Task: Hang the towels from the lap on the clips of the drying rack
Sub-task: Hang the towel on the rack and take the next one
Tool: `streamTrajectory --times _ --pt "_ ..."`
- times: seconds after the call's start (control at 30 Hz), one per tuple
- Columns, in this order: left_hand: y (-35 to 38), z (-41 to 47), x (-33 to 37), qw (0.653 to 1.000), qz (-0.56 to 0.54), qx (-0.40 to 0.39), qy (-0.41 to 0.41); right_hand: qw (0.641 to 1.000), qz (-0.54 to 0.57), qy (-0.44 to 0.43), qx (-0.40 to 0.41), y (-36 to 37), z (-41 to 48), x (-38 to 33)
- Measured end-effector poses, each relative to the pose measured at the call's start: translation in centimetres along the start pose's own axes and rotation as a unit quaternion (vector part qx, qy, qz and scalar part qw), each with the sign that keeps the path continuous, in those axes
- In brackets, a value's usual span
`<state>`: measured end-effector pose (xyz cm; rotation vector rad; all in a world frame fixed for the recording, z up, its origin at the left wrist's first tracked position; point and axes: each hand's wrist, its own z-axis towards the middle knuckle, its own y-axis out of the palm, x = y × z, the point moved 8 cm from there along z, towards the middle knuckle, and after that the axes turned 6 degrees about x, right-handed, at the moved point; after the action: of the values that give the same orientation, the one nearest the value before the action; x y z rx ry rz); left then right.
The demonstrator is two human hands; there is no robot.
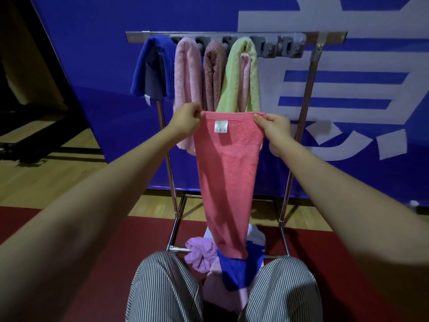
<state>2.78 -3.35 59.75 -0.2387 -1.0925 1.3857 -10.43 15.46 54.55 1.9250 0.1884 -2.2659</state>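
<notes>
both hands, left (185,120) and right (275,129), pinch the coral towel's (228,173) top edge below two free clips (277,46).

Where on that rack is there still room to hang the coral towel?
The free clips sit at the rack's right end, between the green towel and the right post. The left stretch is crowded: blue towel, pink towel, brown towel and green hang side by side. Both hands, left hand and right hand, hold the coral towel.
</notes>
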Motion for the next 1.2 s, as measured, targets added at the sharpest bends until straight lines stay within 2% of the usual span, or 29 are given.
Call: streamTrajectory --times 0.13,0.3,0.4,0.47,0.63,0.77,0.87,0.97,1.2 --pt "-0.1 0.0 0.1 0.999 0.010 0.004 -0.035 0.998 -0.040 0.049 0.009 0.1 0.2 -0.2" --pt "1.5 -2.1 -0.4 0.988 -0.030 0.040 -0.147 0.992 -0.099 0.069 0.030 1.3 1.0 1.7" --pt "3.5 -2.7 0.3 0.970 -0.133 0.031 -0.201 0.993 -0.061 0.102 0.009 2.6 0.5 2.9" --pt "4.8 -2.7 1.4 0.957 -0.210 0.029 -0.200 0.991 -0.024 0.133 -0.014 3.6 -1.7 2.1" --pt "6.5 -2.5 2.2 0.929 -0.299 0.037 -0.215 0.981 -0.017 0.169 -0.090 5.0 -2.9 1.9" --pt "6.7 -2.7 2.6 0.927 -0.335 0.035 -0.167 0.962 0.029 0.212 -0.169 5.1 -4.1 2.0" --pt "6.9 -3.3 3.0 0.955 -0.282 -0.010 -0.090 0.946 0.064 0.243 -0.202 5.0 -4.6 2.3" --pt "7.0 -4.1 2.9 0.969 -0.240 -0.039 -0.053 0.934 0.065 0.258 -0.238 5.3 -5.3 2.6" --pt "5.8 -4.0 1.9 0.978 -0.204 0.027 -0.025 0.923 0.047 0.246 -0.292 5.6 -6.3 2.7"
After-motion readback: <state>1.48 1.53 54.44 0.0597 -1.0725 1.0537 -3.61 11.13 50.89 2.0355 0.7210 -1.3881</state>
